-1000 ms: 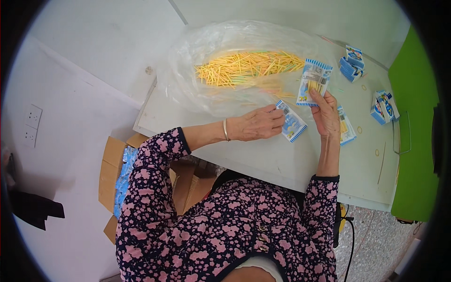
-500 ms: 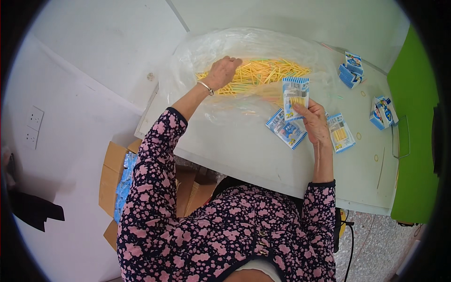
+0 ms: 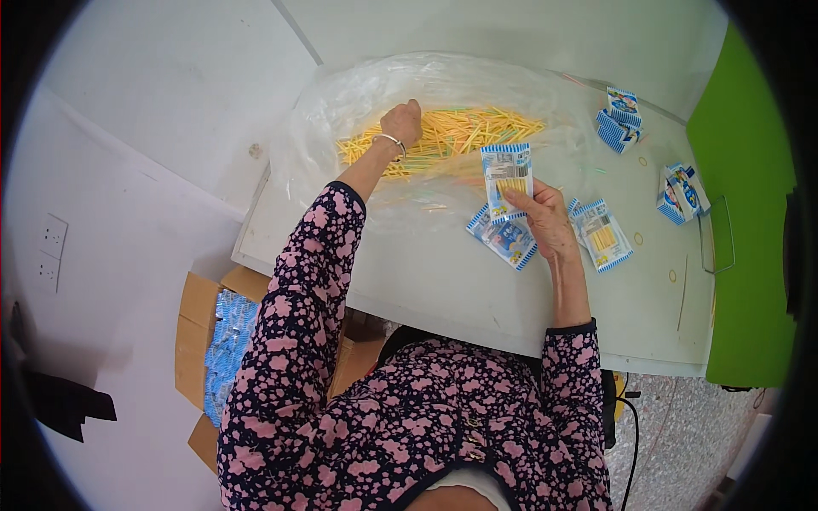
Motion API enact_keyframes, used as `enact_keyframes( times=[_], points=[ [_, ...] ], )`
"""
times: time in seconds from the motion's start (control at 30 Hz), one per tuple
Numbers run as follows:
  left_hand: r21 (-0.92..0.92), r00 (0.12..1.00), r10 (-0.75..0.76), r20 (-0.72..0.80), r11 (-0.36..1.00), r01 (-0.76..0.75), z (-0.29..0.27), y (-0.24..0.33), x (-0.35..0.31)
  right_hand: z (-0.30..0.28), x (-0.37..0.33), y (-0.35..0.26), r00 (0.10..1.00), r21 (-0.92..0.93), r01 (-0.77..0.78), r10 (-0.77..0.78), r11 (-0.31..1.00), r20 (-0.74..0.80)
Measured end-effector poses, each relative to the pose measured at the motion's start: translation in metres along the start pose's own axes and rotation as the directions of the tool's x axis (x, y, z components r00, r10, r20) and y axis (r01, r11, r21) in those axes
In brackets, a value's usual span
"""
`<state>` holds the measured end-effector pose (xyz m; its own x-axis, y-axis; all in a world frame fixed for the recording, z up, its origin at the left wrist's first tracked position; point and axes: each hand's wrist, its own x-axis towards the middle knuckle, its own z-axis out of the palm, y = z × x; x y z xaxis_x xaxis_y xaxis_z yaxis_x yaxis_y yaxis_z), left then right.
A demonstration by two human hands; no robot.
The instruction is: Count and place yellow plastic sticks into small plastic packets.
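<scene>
A heap of thin sticks (image 3: 477, 128), mostly yellow with some orange and green, lies in a large clear plastic bag (image 3: 366, 89) on the table. My left hand (image 3: 402, 122) is over the left part of this heap, fingers curled; whatever they hold, if anything, is hidden. My right hand (image 3: 550, 223) pinches a blue-and-white packet (image 3: 509, 162) upright by its right side, thumb in front. Yellow sticks show through the packet's clear window. Under and beside that hand, another blue packet (image 3: 507, 242) and a packet with yellow sticks (image 3: 602, 237) lie flat on the table.
At the table's (image 3: 426, 281) right lie blue-and-white packet bundles (image 3: 620, 119) and another bundle (image 3: 682, 194), near loose rubber bands (image 3: 638, 239). A green panel (image 3: 750, 230) borders the right side. Left below the table, a cardboard box (image 3: 194, 341) holds many blue packets (image 3: 228, 345).
The whole view has shifted slightly. My left hand has moved a little right and farther over the heap, its fingers now more curled. My right hand still holds the packet.
</scene>
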<state>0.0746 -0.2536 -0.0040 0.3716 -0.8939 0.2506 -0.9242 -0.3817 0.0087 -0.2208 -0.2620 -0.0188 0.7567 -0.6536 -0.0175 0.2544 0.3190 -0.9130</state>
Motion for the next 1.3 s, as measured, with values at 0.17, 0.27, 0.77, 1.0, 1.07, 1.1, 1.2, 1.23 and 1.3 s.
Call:
enact_keyframes(
  times=[0.17,0.27,0.77,1.0,1.07,1.1,1.2,1.23,1.3],
  points=[
    [-0.146,0.993,0.119,-0.023,0.982,-0.121,-0.001,-0.02,0.0,0.002,0.001,-0.001,1.0,0.023,0.001,-0.001,1.0,-0.001],
    [-0.368,0.984,0.16,-0.076,0.913,-0.177,-0.029,0.0,-0.017,-0.002,0.0,0.0,0.999,0.054,-0.03,0.031,0.998,-0.02],
    [-0.985,0.975,0.194,-0.104,0.118,-0.128,-0.101,0.072,-0.075,0.004,-0.002,0.001,0.987,0.01,-0.116,0.114,0.993,0.117],
    [-0.988,0.969,0.246,-0.021,0.146,-0.059,-0.1,0.071,-0.089,0.005,-0.004,-0.001,0.987,0.024,-0.118,0.115,0.993,0.113],
    [-0.976,0.962,0.273,-0.023,0.201,-0.081,-0.097,0.071,-0.091,0.008,-0.004,-0.001,0.987,0.033,-0.112,0.107,0.993,0.12],
    [-0.956,0.96,0.279,-0.012,0.279,-0.093,-0.097,0.071,-0.092,0.009,-0.005,-0.002,0.987,0.021,-0.112,0.108,0.994,0.115],
    [-0.921,0.953,0.302,0.02,0.377,-0.1,-0.094,0.071,-0.092,0.009,-0.005,-0.003,0.989,0.012,-0.106,0.104,0.994,0.105],
    [-0.911,0.949,0.312,0.037,0.402,-0.096,-0.092,0.069,-0.093,0.01,-0.005,-0.003,0.989,0.014,-0.101,0.099,0.995,0.108],
    [-0.903,0.942,0.336,0.01,0.407,-0.136,-0.084,0.07,-0.094,0.012,-0.006,-0.004,0.988,0.017,-0.106,0.103,0.994,0.119]
  ],
)
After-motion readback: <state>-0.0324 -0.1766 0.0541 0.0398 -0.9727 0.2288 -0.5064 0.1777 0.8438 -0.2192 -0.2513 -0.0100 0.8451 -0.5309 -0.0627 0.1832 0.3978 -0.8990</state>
